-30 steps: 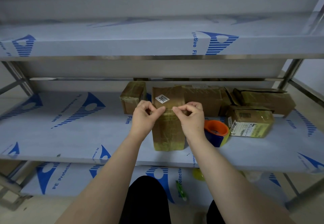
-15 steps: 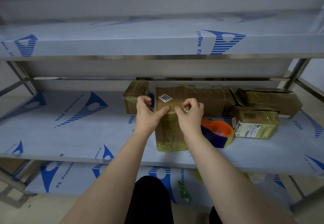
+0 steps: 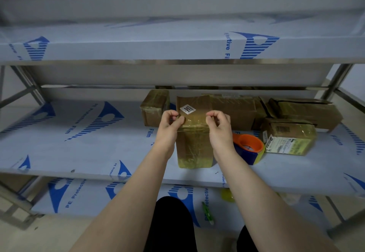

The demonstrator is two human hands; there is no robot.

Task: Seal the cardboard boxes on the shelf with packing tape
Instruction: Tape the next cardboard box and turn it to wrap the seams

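Observation:
A small brown cardboard box [image 3: 194, 147] stands upright near the front of the middle shelf [image 3: 79, 137], wrapped in glossy tape, with a white label reading 7202 on its top. A clear strip of packing tape [image 3: 194, 123] stretches across the box's top front edge. My left hand [image 3: 170, 127] pinches the strip's left end and my right hand [image 3: 219, 127] pinches its right end. An orange and blue tape dispenser [image 3: 247, 149] with a yellowish roll lies just right of the box, partly behind my right wrist.
Several other taped cardboard boxes [image 3: 288, 135] crowd the back and right of the shelf, one [image 3: 155, 107] behind my left hand. A green cutter [image 3: 206, 212] and a yellow roll [image 3: 227, 195] lie on the lower shelf. The upper shelf [image 3: 177, 48] overhangs closely. Steel uprights flank both sides.
My two hands, close together over the box's top, have moved apart to its left and right edges, drawing the tape strip flat across the top front edge.

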